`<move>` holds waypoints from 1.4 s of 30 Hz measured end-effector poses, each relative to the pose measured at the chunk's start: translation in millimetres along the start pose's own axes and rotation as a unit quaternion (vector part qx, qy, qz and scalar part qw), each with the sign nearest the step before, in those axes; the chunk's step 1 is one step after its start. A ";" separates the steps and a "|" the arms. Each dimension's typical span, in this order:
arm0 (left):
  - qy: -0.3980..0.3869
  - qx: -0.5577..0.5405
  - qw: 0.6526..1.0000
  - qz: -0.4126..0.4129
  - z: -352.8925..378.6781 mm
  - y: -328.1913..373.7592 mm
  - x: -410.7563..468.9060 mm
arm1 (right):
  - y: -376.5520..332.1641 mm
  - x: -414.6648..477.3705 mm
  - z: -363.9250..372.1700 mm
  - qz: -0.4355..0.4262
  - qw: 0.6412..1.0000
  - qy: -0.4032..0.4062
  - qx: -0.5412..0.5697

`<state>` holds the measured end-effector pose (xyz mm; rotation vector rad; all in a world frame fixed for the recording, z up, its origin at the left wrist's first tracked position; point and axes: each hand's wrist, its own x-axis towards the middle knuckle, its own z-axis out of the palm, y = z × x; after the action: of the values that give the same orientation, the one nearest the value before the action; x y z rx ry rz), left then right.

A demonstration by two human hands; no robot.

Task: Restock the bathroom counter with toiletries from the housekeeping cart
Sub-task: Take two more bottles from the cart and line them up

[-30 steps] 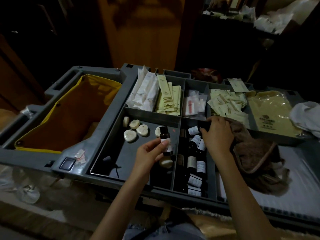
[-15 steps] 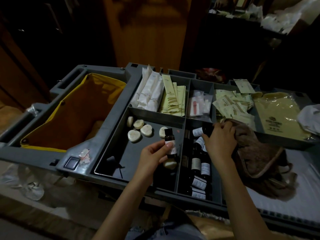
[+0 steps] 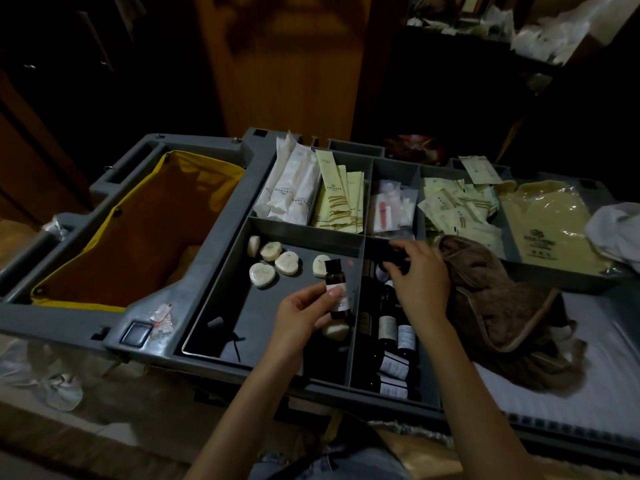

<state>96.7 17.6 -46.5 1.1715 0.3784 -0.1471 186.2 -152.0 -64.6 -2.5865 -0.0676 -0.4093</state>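
My left hand [image 3: 304, 315] pinches a small dark amenity bottle [image 3: 336, 289] with a white label, held upright over the soap compartment of the grey housekeeping cart [image 3: 145, 310]. My right hand [image 3: 420, 275] reaches into the narrow bottle compartment, its fingers curled around a dark bottle [image 3: 393, 261] lying at the far end. Several more dark labelled bottles [image 3: 394, 336] lie in that compartment below my wrist. Pale heart-shaped soaps [image 3: 262, 274] sit in the left compartment.
White sachets [image 3: 291, 188], pale yellow packets [image 3: 343, 202], clear-wrapped kits [image 3: 391, 211] and small yellow packets [image 3: 453, 209] fill the back compartments. A brown towel [image 3: 502, 306] lies right of my right hand. A yellow-rimmed laundry bag [image 3: 138, 230] hangs at the left. A yellow bag [image 3: 547, 223] lies at the far right.
My right hand has shifted slightly within the bottle compartment and keeps its grip at the far end. My left hand keeps the bottle in about the same place.
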 end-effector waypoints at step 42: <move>-0.011 0.038 0.999 -0.015 -3.6 -4.8 2.4 | -21.7 -54.2 -18.3 0.244 0.792 -0.168 0.534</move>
<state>96.6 19.3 -52.8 1.2381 0.3743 -0.2019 126.9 -140.6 -55.4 -1.4213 0.1940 0.2568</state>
